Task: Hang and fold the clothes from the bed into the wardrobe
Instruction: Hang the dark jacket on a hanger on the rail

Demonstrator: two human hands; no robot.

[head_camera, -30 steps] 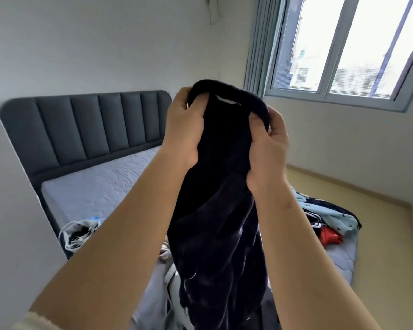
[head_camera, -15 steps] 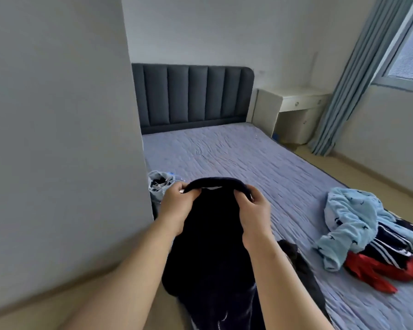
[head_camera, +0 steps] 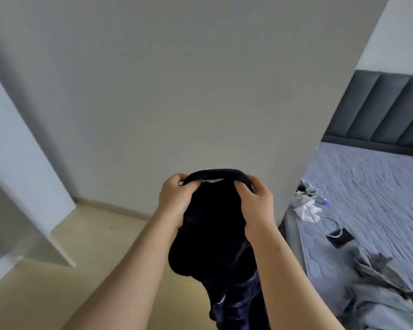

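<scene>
Both hands, the left hand (head_camera: 175, 201) and right hand (head_camera: 256, 202), pinched the neck band of the dark top (head_camera: 215, 225), holding it up off the floor (head_camera: 86, 253) beside the bed (head_camera: 367, 186), likely ready for hanging.

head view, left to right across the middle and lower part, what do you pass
white panel → left hand → dark garment, gripped by both hands → right hand → white bag at the bed's edge → dark flat device → grey garment
</scene>
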